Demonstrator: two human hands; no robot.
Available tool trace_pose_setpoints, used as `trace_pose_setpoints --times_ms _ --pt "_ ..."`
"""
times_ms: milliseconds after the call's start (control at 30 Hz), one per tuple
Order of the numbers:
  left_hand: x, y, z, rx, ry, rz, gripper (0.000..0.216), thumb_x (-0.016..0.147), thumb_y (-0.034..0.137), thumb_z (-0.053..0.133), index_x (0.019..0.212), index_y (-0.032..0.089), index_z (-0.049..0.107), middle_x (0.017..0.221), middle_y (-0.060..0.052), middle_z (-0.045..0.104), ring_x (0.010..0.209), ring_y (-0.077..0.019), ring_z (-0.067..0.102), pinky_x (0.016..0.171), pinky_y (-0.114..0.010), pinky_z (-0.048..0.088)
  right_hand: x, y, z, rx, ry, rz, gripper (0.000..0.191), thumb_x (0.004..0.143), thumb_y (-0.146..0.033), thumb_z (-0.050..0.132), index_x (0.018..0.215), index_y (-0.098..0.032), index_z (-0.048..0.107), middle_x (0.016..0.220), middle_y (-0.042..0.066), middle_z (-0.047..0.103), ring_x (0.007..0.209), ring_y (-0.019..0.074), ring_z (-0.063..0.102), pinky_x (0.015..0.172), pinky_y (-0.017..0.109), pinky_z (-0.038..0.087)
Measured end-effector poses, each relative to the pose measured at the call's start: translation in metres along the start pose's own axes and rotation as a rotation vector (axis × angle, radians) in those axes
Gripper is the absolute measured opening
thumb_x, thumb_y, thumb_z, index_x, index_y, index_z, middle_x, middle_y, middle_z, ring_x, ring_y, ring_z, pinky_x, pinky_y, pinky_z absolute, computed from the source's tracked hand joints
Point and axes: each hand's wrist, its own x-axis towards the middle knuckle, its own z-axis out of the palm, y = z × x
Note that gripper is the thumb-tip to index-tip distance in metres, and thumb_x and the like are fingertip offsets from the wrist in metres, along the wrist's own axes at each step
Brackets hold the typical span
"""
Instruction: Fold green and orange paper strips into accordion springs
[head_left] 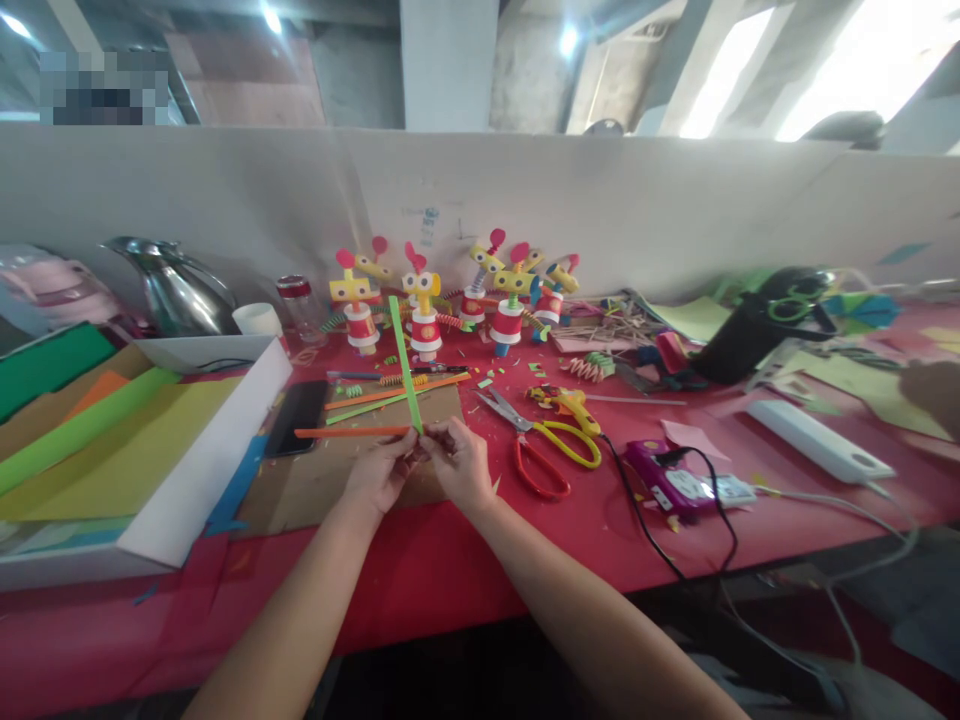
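Note:
Both hands meet over a brown cardboard sheet [285, 500]. My left hand [382, 468] pinches the end of an orange paper strip [352, 433] that points left. Beside it, my right hand [459, 462] has its fingers closed at the foot of a green paper strip [405, 360], which stands up away from me. The two strips meet at a corner between my fingertips; whether they are joined there is hidden. Just beyond lie another orange strip [442, 384] and a second green strip [360, 409] on the cardboard.
Scissors [536, 435] and a yellow glue gun [574, 408] lie to the right, near a purple power strip [660, 480]. Several paper-cup figures [363, 325] stand behind. At left are a black phone [298, 415] and a white box [202, 450] of coloured paper. Another person's hand [930, 390] shows far right.

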Motion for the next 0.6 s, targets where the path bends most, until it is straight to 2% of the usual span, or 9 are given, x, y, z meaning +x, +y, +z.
trace_pose_setpoints --times_ms 267,600 --pt "-0.0002 -0.0017 0.0051 0.007 0.018 0.078 0.019 0.046 0.011 0.084 0.059 0.014 0.070 0.061 -0.002 0.070 0.059 -0.0109 0.062 0.063 -0.023 0.048 0.0012 -0.0006 0.0057 0.206 0.037 0.113 0.013 0.075 -0.030 0.063 0.076 -0.021 0.054 0.065 -0.001 0.064 0.059 0.0163 0.066 0.062 0.029 0.055" --pt "-0.0072 -0.0020 0.0103 0.181 -0.074 0.133 0.022 0.053 0.021 0.083 0.071 0.014 0.074 0.067 -0.005 0.072 0.062 -0.0142 0.064 0.069 -0.028 0.048 0.0073 -0.0036 0.0030 0.342 0.118 0.211 0.017 0.069 -0.028 0.069 0.071 -0.019 0.055 0.066 -0.001 0.063 0.057 0.0135 0.063 0.060 0.028 0.055"
